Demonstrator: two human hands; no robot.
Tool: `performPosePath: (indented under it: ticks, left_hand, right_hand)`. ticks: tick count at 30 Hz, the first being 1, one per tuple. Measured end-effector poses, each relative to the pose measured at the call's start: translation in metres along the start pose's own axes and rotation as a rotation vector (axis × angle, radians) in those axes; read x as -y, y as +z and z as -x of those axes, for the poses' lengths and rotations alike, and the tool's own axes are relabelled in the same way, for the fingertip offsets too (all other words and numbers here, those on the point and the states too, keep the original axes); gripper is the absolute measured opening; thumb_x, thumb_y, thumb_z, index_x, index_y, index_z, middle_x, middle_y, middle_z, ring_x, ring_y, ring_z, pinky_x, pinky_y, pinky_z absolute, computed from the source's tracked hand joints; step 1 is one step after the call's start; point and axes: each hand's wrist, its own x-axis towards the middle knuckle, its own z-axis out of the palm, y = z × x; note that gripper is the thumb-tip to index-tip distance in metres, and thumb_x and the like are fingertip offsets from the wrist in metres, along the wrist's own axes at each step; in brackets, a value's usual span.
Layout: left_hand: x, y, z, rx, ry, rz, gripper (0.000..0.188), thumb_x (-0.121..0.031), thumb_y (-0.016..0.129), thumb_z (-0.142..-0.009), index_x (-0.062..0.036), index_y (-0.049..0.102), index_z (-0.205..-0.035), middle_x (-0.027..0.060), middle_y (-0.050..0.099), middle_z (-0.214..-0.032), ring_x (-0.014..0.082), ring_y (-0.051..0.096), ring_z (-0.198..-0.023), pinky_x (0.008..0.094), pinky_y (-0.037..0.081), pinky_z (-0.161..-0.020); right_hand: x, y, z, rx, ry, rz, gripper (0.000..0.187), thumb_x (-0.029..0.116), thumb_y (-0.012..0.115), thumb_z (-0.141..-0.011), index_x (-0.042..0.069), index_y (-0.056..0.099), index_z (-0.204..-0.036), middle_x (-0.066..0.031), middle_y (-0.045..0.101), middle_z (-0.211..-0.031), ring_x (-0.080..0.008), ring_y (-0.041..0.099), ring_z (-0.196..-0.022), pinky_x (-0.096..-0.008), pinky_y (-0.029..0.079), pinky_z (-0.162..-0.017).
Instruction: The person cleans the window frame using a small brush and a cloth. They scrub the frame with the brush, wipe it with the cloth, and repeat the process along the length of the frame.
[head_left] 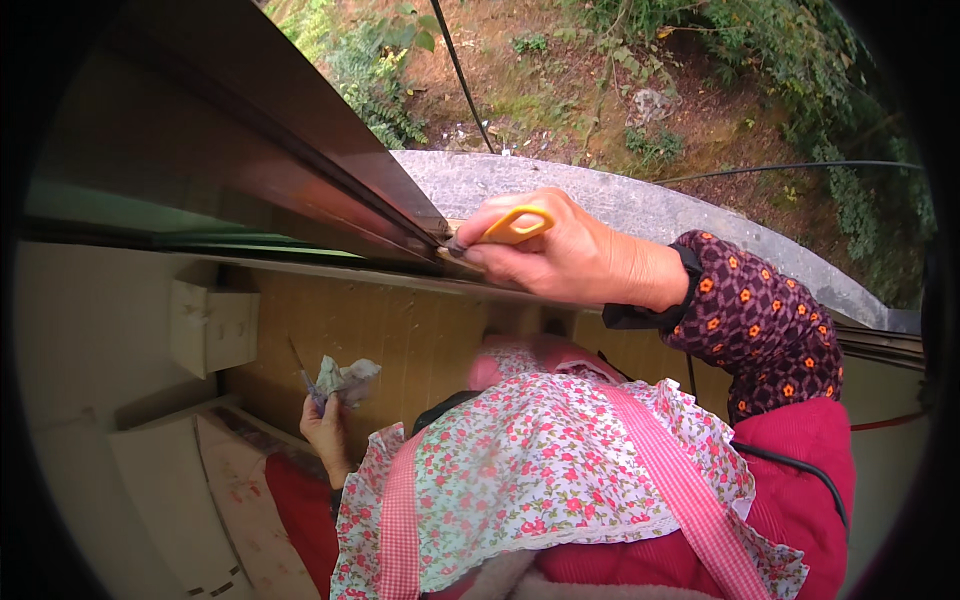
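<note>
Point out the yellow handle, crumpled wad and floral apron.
Yellow handle (496,232): head view, left side of its loop.
Crumpled wad (345,375): head view, its middle.
Floral apron (545,455): head view, its front.

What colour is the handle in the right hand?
Orange-yellow: the handle shows in the head view.

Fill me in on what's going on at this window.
A person in a flowered apron is at the window, with a grey ledge outside. Their right hand grips a yellow-handled tool by the near end of the dark window frame; whether its tip touches the frame is hard to tell. Their left hand, on the indoor side above the wooden floor, holds a pale crumpled wad and a thin tool.
</note>
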Motion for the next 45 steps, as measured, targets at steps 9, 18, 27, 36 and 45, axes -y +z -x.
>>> performPosePath:
  ticks: [9,18,27,36,45]
  left_hand:
    - [-0.006,0.004,0.001,-0.013,-0.062,0.005,0.011,-0.006,0.068,-0.091,-0.0049,0.068,-0.102,-0.0059,0.057,-0.071,0.0036,0.048,-0.055,0.0192,0.037,-0.049]
    - [-0.006,0.003,-0.003,-0.012,-0.040,0.010,0.007,-0.004,0.067,-0.091,-0.0054,0.068,-0.098,-0.0051,0.059,-0.072,0.0033,0.049,-0.056,0.0188,0.036,-0.049]
    - [-0.007,0.003,-0.006,0.017,-0.019,-0.083,0.006,-0.010,0.067,-0.093,-0.0058,0.067,-0.098,-0.0040,0.057,-0.065,0.0038,0.047,-0.050,0.0205,0.033,-0.044]
    - [-0.008,-0.004,-0.009,0.110,-0.099,0.005,0.012,-0.002,0.067,-0.092,-0.0028,0.066,-0.104,0.0008,0.063,-0.071,0.0089,0.056,-0.057,0.0233,0.042,-0.051]
    - [-0.002,-0.002,-0.011,0.111,0.029,-0.022,0.009,-0.009,0.066,-0.092,-0.0044,0.067,-0.099,-0.0016,0.058,-0.063,0.0040,0.046,-0.047,0.0211,0.032,-0.040]
  right_hand:
    - [0.038,-0.020,-0.012,-0.027,0.066,0.115,0.010,0.007,0.062,-0.085,-0.002,0.065,-0.086,-0.0233,0.064,-0.071,-0.0334,0.067,-0.067,-0.0412,0.053,-0.065]
    - [0.025,-0.011,-0.008,0.029,-0.317,0.327,0.013,0.001,0.066,-0.082,0.001,0.065,-0.095,-0.0163,0.064,-0.079,-0.0357,0.066,-0.075,-0.0408,0.053,-0.064]
    - [0.046,-0.016,0.028,0.177,-0.177,0.427,0.019,0.002,0.067,-0.080,0.004,0.063,-0.098,-0.0137,0.061,-0.084,-0.0341,0.065,-0.074,-0.0408,0.054,-0.064]
    - [0.072,-0.025,0.051,-0.171,-0.319,0.552,0.018,0.002,0.068,-0.081,0.004,0.066,-0.099,-0.0137,0.065,-0.091,-0.0329,0.066,-0.075,-0.0388,0.055,-0.066]
    - [0.060,-0.004,0.037,-0.080,-0.336,0.665,0.025,0.002,0.068,-0.080,0.006,0.065,-0.105,-0.0131,0.065,-0.096,-0.0335,0.067,-0.077,-0.0378,0.055,-0.064]
